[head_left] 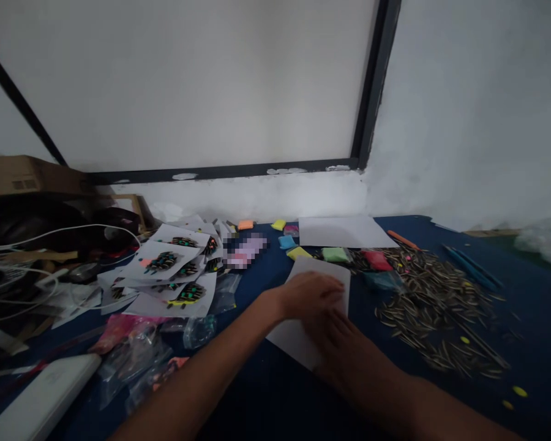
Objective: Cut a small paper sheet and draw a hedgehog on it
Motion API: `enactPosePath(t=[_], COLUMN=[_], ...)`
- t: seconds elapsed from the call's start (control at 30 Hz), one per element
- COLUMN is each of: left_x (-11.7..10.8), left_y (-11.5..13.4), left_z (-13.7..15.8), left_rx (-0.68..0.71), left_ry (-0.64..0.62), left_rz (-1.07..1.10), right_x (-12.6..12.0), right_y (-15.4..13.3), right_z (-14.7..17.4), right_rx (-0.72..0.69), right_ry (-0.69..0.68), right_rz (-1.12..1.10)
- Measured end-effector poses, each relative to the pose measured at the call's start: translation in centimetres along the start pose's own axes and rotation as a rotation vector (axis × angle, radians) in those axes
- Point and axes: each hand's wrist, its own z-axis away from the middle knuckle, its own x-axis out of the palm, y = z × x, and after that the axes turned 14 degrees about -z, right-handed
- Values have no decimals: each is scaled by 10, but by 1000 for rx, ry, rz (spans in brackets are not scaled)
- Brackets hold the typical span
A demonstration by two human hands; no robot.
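Resting both our hands on a white sheet point(291, 344), mid-table on the blue cover point(259, 288). Long axis runs away from us with a lean to the right – near end lower left, far end toward the yellow packet point(298, 252) and green packet point(336, 255), both right at that far edge.

Our left hand point(310, 295) lies across the middle, fingers pointing right; our right hand point(337, 340) comes in from the near right, fingers pointing away. Hands are together, overlapping – too dark to tell if any fingers pinch the paper.

Striped seeds point(436, 306) spread to the right, second white sheet point(344, 233) behind, lying crosswise near the wall. Seed-decorated sheets point(165, 263) stacked off to the left.
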Motion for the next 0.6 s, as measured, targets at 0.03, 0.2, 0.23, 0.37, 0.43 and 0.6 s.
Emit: enactPosePath(t=[0.03, 0.2, 0.23, 0.37, 0.43, 0.6], left_x=[5, 22, 24, 26, 27, 25], left_y=[3, -3, -6, -14, -16, -11], left_z=[-1, -2, -3, -8, -12, -24], left_rx=[121, 247, 238, 230, 236, 247], left_ry=[-33, -104, -117, -127, -121, -90], left_rz=[-43, -175, -195, -260, -282, -387], right_x=[0, -3, -5, -10, -11, -9], right_y=[-1, -6, -7, -11, -13, -10], right_z=[-1, -2, -3, -3, -3, -2], right_rx=[-13, 10, 21, 56, 84, 66], right_ry=[13, 4, -7, -52, -80, -44], right_rz=[3, -23, -29, -60, -67, -60])
